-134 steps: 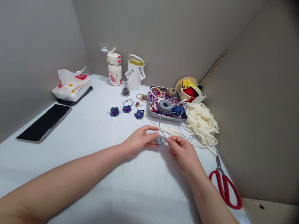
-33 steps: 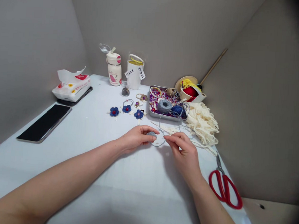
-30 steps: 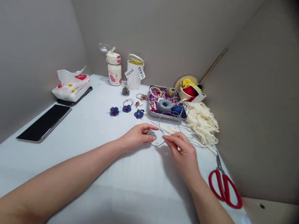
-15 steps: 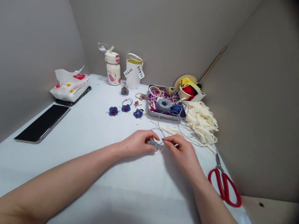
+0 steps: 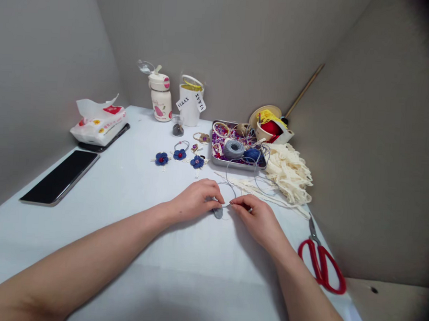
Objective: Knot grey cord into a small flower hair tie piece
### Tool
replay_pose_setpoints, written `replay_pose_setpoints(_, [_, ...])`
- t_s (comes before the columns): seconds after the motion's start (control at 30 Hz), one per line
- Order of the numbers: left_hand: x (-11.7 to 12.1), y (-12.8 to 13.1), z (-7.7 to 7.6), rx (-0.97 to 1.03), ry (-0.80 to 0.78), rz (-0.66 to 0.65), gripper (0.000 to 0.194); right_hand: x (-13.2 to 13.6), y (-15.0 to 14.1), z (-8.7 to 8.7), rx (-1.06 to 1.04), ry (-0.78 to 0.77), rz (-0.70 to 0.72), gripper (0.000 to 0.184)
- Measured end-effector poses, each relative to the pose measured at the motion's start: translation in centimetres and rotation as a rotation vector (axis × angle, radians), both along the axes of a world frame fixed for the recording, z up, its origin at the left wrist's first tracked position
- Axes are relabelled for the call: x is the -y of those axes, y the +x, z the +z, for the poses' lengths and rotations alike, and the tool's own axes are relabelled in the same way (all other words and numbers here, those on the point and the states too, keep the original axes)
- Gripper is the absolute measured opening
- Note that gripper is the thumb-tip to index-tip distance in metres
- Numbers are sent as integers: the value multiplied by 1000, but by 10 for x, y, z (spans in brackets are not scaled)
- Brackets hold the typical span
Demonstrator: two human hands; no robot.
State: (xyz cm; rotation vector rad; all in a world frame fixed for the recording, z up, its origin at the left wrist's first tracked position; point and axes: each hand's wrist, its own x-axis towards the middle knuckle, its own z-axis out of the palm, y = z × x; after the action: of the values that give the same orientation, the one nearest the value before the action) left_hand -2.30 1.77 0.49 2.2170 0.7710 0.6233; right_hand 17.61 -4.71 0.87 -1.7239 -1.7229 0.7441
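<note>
Between thumb and fingers, my left hand (image 5: 200, 200) grips a small grey crocheted piece (image 5: 218, 213), partly hidden by the fingers. My right hand (image 5: 255, 214) is closed in a pinch on grey cord (image 5: 235, 192), just right of that piece. The cord loops back toward a grey ball of cord (image 5: 234, 149) in a metal tray (image 5: 235, 166) of beads. Beyond my left hand lie blue flower pieces with bead centres, one (image 5: 162, 158) at the left, one on a hair tie (image 5: 180, 154) and one (image 5: 197, 162) nearer the tray.
Red-handled scissors (image 5: 322, 264) lie by my right forearm. Cream lace trim (image 5: 289, 174) is heaped right of the tray. A phone (image 5: 60, 177) and a tissue pack (image 5: 99, 123) lie at the left. A bottle (image 5: 161, 100) and white container (image 5: 190, 104) stand at the back.
My left fingers have shifted on the grey piece, which now hangs lower and shows below them. My right hand has moved slightly left, closer to it, with the cord still pinched.
</note>
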Motion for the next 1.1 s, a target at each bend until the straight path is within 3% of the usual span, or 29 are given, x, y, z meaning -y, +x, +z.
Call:
replay_pose_setpoints(0.13, [-2, 0, -1, -45, 35, -171, 14, 0, -1, 1, 9, -17, 3, 17])
replay_pose_setpoints(0.47, [-2, 1, -4, -96, 36, -220, 12, 2, -3, 2, 4, -38, 26, 16])
replay_pose_setpoints(0.53, [-2, 0, -2, -95, 20, -172, 14, 1, -2, 2, 3, -31, 27, 17])
replay_pose_setpoints(0.67, [0, -1, 1, -150, 43, 81, 17, 1, -2, 2, 2, -7, 11, 17])
replay_pose_setpoints(0.73, [2, -1, 1, -210, 76, 137, 23, 1, -2, 2, 1, 3, 8, 17])
replay_pose_setpoints(0.93, [8, 1, -2, -267, 42, 114, 18, 1, 0, -2, 67, 27, 13, 18])
replay_pose_setpoints(1.1, [7, 3, 1, -123, -61, 83, 12, 1, 1, -1, 82, 15, 10, 16])
